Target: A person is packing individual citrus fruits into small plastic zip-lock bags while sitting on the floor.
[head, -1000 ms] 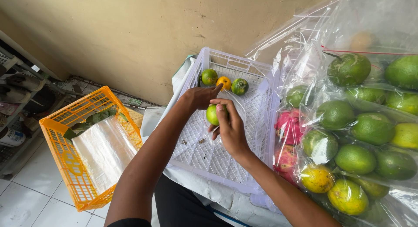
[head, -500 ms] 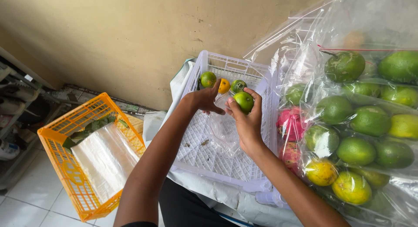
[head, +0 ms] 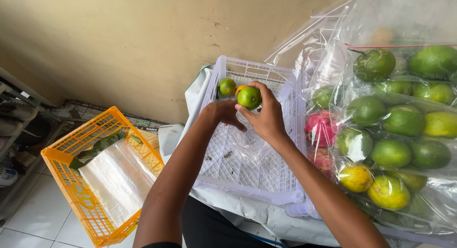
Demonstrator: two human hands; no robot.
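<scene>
Gripping the round green citrus fruit [head: 249,97] between thumb and fingertips, the right hand [head: 266,117] holds it above the far end of the white perforated plastic crate [head: 247,167]. I read the left hand [head: 223,111] as loosely curled beside it, its fingers partly hidden, so I cannot tell whether it holds anything. Two more fruits lie at the crate's far wall: a second green fruit [head: 227,87] and a small orange fruit [head: 240,89]. Clear plastic bags of green and yellow fruit [head: 400,129] sit to the right; an orange plastic crate [head: 90,181] stands on the floor at left.
</scene>
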